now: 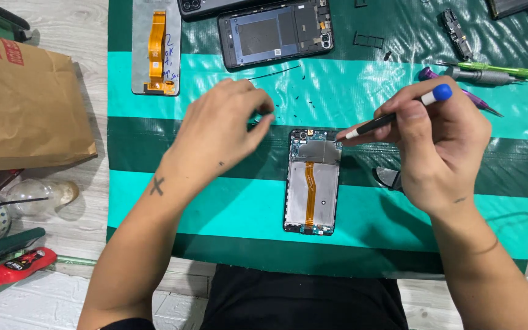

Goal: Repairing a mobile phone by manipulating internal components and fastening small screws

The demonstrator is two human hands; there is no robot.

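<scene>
Your right hand (441,146) holds a black screwdriver with a blue cap (398,116) in a pen-style pinch. Its tip sits at the top right corner of the opened phone (311,182), at about 1 o'clock on its frame. The low slanted angle looks chosen to keep the tip in your view rather than under your knuckles.

Your left hand (221,131) hovers at 10 o'clock from the phone, apart from it. Thumb and fingertips are pressed together, pinching something too small to identify. It's over the scatter of tiny black screws (297,91) on the mat, so likely one of those.

The phone lies back-up at centre of the green striped mat (215,208), long axis running 12 to 6. The metal shield and orange flex cable (308,192) are exposed. The flat, square placement keeps both hands free.

Other parts:
- At 12 o'clock, a black rear housing (276,33) lies inner face up.
- At 11 o'clock, a display panel (156,49) lies face down with its orange flex showing.
- At 2 o'clock are spare drivers, a green-handled one (496,68) and a purple one (453,85). They're parked within right-hand reach.
- At 3 o'clock, just beside the phone, a dark curved piece (389,177) is partly hidden by your right hand, so I can't tell what it is.

Off the mat on the table, at 9 o'clock, there's a brown paper bag (29,104). At 8 o'clock there's a red glue tube (16,267).
</scene>
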